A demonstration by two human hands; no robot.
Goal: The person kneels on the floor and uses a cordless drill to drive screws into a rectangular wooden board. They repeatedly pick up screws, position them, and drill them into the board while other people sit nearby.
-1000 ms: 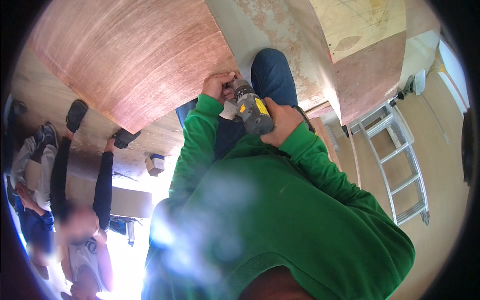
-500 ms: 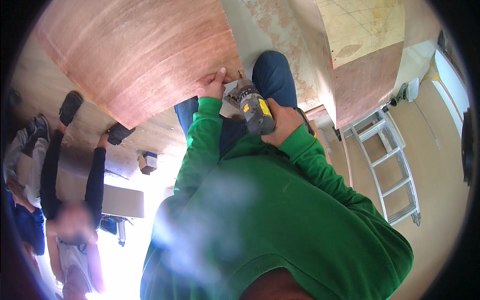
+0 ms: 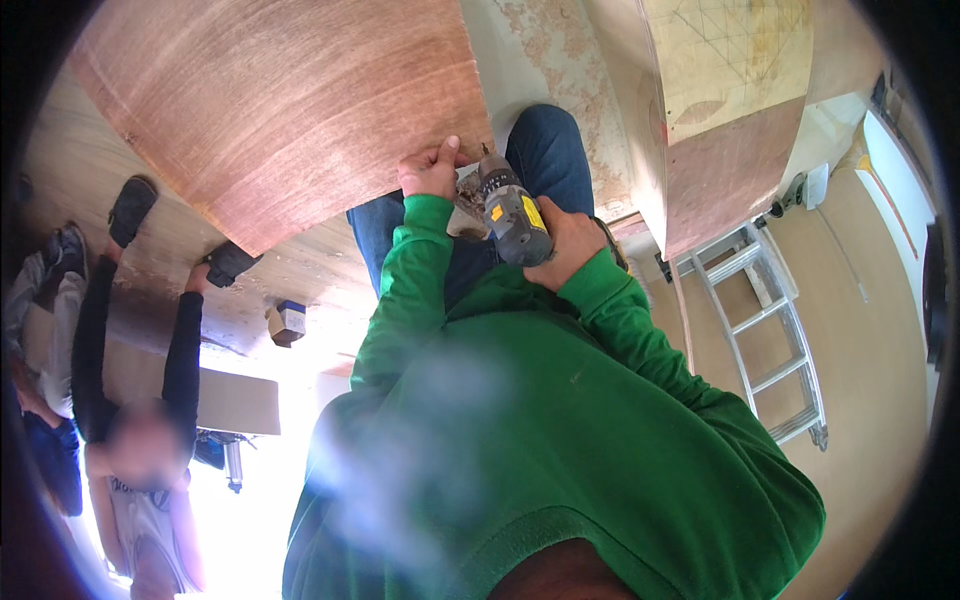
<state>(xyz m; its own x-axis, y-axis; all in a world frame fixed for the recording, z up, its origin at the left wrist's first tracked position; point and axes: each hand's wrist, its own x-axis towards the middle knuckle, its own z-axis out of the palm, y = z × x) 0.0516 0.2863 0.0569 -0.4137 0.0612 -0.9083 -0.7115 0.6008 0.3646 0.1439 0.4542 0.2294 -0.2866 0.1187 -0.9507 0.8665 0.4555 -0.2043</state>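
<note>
Plywood board (image 3: 290,115), far left | power drill (image 3: 517,222), just beside board's near right corner, aimed far, likely held close for control | right hand (image 3: 570,242), wrapped around drill | left hand (image 3: 432,175), curled at board's near edge, perhaps steadying it; grip contents indiscernible.

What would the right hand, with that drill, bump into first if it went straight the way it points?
Most likely the reddish wooden panel, near its corner: the drill in the right hand points that way, bit first. Depth is unclear, so the bit may be touching it or could pass over.
</note>
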